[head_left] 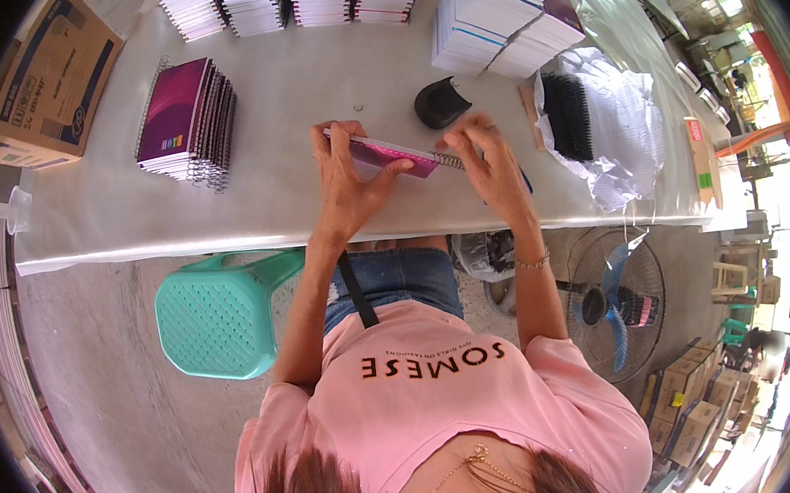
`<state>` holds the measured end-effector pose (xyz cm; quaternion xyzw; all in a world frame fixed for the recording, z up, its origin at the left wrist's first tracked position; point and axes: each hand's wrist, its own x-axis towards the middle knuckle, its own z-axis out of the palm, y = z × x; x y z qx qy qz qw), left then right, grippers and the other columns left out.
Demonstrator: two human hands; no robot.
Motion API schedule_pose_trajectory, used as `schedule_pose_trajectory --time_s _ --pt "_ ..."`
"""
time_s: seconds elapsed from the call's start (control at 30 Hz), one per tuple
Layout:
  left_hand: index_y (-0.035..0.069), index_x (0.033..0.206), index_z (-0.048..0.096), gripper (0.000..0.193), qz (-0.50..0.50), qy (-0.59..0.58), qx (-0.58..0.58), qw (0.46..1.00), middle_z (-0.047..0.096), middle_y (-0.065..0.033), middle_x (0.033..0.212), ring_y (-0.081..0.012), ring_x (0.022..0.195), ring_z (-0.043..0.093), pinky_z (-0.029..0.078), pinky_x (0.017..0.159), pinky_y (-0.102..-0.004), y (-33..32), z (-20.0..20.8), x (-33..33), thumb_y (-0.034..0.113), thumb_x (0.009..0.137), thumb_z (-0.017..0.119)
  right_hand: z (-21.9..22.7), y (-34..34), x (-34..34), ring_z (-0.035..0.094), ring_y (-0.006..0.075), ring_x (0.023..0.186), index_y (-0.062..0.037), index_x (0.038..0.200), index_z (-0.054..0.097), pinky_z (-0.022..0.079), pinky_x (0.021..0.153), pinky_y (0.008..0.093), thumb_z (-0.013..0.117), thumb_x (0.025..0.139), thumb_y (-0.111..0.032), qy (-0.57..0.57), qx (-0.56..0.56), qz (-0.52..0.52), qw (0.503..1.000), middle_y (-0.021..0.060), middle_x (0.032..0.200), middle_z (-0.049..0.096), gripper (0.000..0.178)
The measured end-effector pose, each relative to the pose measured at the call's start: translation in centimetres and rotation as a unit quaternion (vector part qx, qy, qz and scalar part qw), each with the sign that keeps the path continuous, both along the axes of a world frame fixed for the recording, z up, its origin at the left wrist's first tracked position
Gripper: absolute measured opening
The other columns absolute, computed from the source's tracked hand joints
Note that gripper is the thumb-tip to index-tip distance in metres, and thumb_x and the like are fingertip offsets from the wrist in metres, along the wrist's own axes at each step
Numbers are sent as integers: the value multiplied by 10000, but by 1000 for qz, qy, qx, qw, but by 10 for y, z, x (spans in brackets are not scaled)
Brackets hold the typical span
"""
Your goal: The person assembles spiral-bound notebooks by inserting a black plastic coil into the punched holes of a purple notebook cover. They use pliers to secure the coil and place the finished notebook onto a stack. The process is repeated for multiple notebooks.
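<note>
My left hand (344,180) is clamped on the pink spiral notebook (394,156), held just above the desk (307,95), while my right hand (486,159) pinches its wire coil end. Around it — a black curved piece (441,103) just behind, a stack of purple notebooks (185,124) to the left, black combs on white wrapping (570,115) to the right.

The notebook (394,156) in the hands has a glossy magenta card cover and a metal wire spiral; the table (307,95) wears a smooth, matt pale sheet; the stool (218,314) is perforated green plastic; the box (51,75) is rough brown cardboard; the floor (118,411) looks like coarse concrete.
</note>
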<state>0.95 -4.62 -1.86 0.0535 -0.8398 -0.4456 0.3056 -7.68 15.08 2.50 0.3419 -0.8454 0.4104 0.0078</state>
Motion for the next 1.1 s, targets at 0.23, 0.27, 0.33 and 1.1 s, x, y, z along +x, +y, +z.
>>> schedule_pose_trajectory --time_s 0.23,0.27,0.33,1.1 --pt "55 1092 465 775 -42 12 7 999 444 -109 1080 -302 1072 444 416 932 -411 -22 2 7 328 552 948 -46 -6 -45 600 349 1068 -10 1101 581 439 982 456 779 826 -293 31 22 -32 999 189 1263 550 442" --pt "59 1094 462 788 -42 23 3 999 440 -106 1086 -299 1077 445 416 937 -408 -25 0 8 331 539 952 -41 -3 -47 596 337 1092 -18 1098 583 441 989 443 785 820 -300 -96 -27 0 995 181 1269 557 445" --pt "68 1098 457 811 -38 8 25 999 435 -99 1091 -292 1085 450 420 939 -406 -24 -3 8 338 520 957 -29 3 -42 588 295 1118 -29 1057 599 443 989 405 800 808 -317 -318 -168 84 929 163 1289 568 430" --pt "78 1089 462 823 -66 23 2 998 436 -96 1068 -295 1030 472 440 872 -397 -29 -7 6 336 494 969 13 13 -5 548 115 1015 -25 1029 663 456 876 293 807 809 -340 -385 -30 114 915 72 1222 643 410"
